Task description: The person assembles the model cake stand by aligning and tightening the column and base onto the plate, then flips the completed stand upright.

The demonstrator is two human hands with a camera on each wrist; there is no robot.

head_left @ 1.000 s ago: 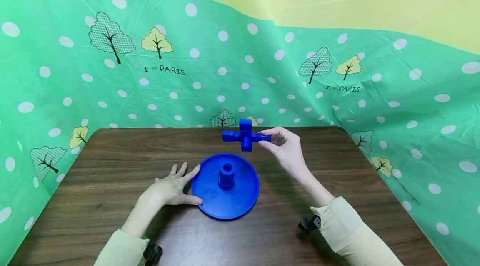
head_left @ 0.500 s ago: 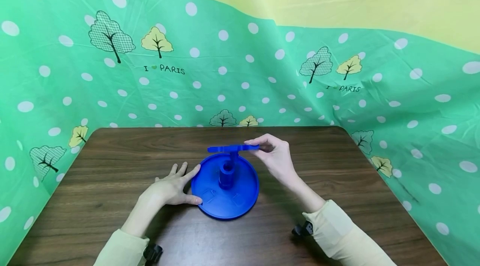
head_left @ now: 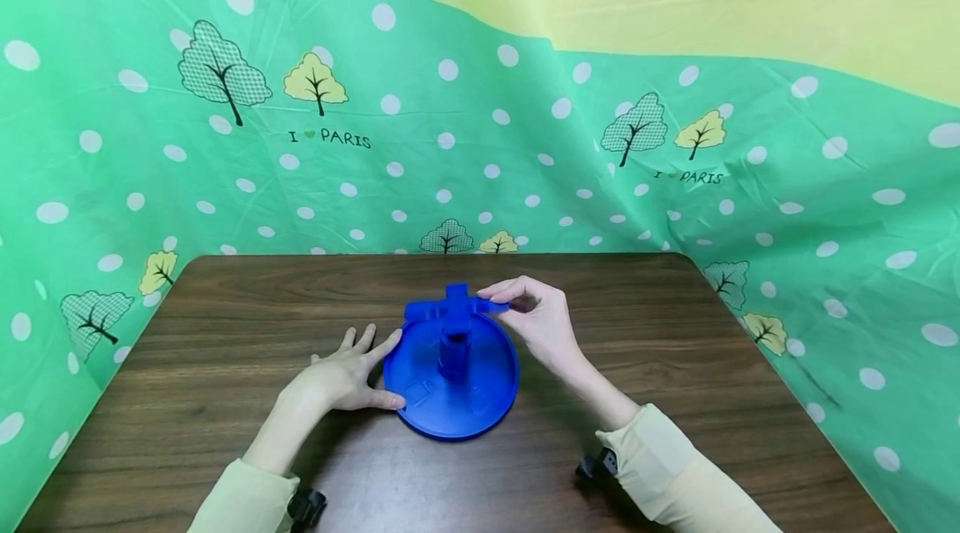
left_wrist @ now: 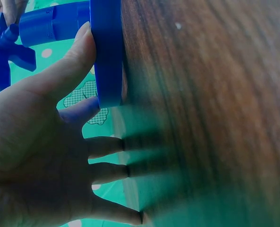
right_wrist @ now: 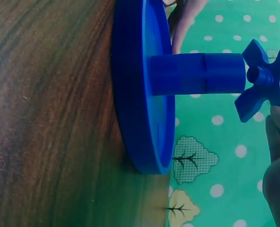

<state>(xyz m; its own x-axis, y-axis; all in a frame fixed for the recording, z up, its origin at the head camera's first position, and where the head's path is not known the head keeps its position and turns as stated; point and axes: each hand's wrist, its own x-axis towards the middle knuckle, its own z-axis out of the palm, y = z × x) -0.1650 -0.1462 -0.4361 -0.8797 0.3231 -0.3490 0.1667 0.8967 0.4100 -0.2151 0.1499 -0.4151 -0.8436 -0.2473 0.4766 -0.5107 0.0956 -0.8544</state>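
A round blue base (head_left: 483, 399) lies flat on the table with an upright hollow post (head_left: 453, 359) at its centre. My left hand (head_left: 341, 379) rests beside it, fingers spread, the thumb and index finger touching the left rim. Between thumb and fingers, my right hand (head_left: 542, 324) pinches one arm of a blue cross-shaped piece (head_left: 457, 309). This piece is held just above the post's top, where part of the hole shows below it. A short round stub (right_wrist: 258, 74) on the cross faces the post end in the right wrist view; whether they touch is unclear.
The dark wooden table (head_left: 187, 383) ends at a straight back edge. Behind and beside it hangs a green and yellow curtain (head_left: 420, 124) with dots and trees. Black cameras are strapped at both wrists.
My right hand has brought the cross-shaped piece left and toward me, over the post, tipping it on the way. The left hand and the base have stayed in place.
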